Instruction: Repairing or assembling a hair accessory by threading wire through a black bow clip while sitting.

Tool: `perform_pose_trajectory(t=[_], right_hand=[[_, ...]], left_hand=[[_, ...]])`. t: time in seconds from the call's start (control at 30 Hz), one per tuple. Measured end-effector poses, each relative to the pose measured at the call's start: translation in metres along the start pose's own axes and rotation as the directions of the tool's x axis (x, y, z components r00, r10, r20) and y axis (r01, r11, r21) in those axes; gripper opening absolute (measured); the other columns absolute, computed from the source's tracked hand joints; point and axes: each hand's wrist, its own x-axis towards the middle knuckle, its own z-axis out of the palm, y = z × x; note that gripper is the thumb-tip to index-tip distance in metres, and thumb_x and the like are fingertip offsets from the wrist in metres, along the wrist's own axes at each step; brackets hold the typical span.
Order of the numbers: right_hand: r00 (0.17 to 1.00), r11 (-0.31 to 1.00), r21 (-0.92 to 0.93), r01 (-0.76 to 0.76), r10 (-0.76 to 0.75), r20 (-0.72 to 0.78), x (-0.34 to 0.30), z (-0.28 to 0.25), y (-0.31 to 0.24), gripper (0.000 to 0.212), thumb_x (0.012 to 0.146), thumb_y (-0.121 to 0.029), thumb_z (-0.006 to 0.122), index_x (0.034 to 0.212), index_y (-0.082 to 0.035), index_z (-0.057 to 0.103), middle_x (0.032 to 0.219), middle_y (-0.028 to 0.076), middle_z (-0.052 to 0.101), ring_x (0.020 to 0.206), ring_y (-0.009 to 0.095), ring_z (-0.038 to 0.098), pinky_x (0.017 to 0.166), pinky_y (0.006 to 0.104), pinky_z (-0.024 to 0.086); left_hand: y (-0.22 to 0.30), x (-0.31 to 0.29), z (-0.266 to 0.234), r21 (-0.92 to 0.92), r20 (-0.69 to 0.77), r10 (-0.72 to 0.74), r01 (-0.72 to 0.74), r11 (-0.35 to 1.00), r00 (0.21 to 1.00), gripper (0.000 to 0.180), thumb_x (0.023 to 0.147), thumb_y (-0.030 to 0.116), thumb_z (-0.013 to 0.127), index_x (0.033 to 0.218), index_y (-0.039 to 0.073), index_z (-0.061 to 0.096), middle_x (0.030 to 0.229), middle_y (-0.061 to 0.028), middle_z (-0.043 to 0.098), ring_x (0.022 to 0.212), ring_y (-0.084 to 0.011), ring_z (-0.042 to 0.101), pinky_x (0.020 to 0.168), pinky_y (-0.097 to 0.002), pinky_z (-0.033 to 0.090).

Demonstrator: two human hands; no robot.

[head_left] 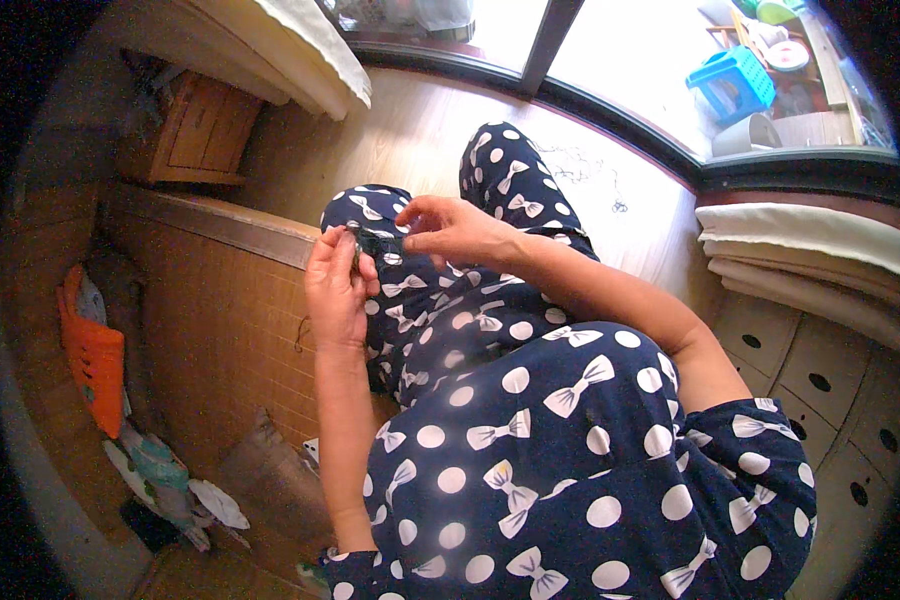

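Note:
Above my lap, my left hand [338,285] is closed in a pinch, thumb against the fingers, on a small tangle of dark thread [368,243]. The tangle blends into the navy trousers [515,185] with white dots and bows, so its exact shape is hard to make out. My right hand [457,232] reaches in from the right, close beside the thread. Its fingers are curved, and the thumb and forefinger stand slightly apart near the strands. Whether a strand touches those fingertips I cannot tell.
Loose dark strands [582,168] lie on the pale floor beyond my knees. At left is a woven mat [255,330] with a wooden edge; an orange cloth item [95,355] lies farther left. Drawers [820,385] stand at right. Behind the glass door sits a blue basket [735,85].

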Motion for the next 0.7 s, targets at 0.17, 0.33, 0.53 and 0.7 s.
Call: perform_pose_trajectory(t=[0.17,0.33,0.53,0.7], right_hand=[[0.87,0.803,-0.384,0.457,-0.492,0.006,0.015,0.008,0.006,0.03,0.083,-0.016,0.064,0.109,0.0,0.059,0.111,0.012,0.058,0.087,0.013,0.058,0.072,0.0249,0.048],[0.988,0.933,-0.326,0.149,-0.151,0.022,0.001,0.011,-0.017,0.018,0.086,-0.015,0.06,0.096,-0.001,0.064,0.079,0.004,0.059,0.07,0.008,0.054,0.059,0.0234,0.043],[0.98,0.981,-0.009,0.196,-0.196,-0.044,0.008,0.008,0.004,0.007,0.086,-0.005,0.059,0.092,-0.001,0.061,0.075,-0.001,0.057,0.064,0.005,0.048,0.055,0.0207,0.037],[0.94,0.921,-0.187,0.342,-0.339,0.048,0.008,0.006,0.002,0.01,0.088,-0.008,0.058,0.096,-0.002,0.06,0.072,-0.003,0.054,0.066,0.004,0.047,0.056,0.0182,0.038]], left_hand=[[0.003,-0.006,0.01,0.101,0.164,-0.036,0.02,0.995,0.986,0.013,0.095,0.015,0.054,0.103,0.005,0.056,0.063,-0.0027,0.056,0.047,-0.0062,0.048,0.041,-0.0172,0.037],[0.009,-0.006,0.01,0.106,0.127,0.001,-0.015,0.994,0.992,0.014,0.095,0.015,0.055,0.104,0.005,0.056,0.064,-0.0024,0.057,0.047,-0.0056,0.047,0.042,-0.0165,0.037],[0.014,-0.007,0.007,0.267,0.174,0.056,-0.102,0.958,0.983,0.023,0.09,0.006,0.058,0.112,0.003,0.055,0.07,0.0023,0.056,0.059,-0.0011,0.046,0.049,-0.0141,0.033],[0.002,-0.003,0.005,0.487,0.317,0.081,-0.235,0.841,0.945,0.021,0.086,0.001,0.063,0.106,0.001,0.061,0.071,0.0052,0.055,0.061,0.0002,0.043,0.054,-0.0141,0.033]])
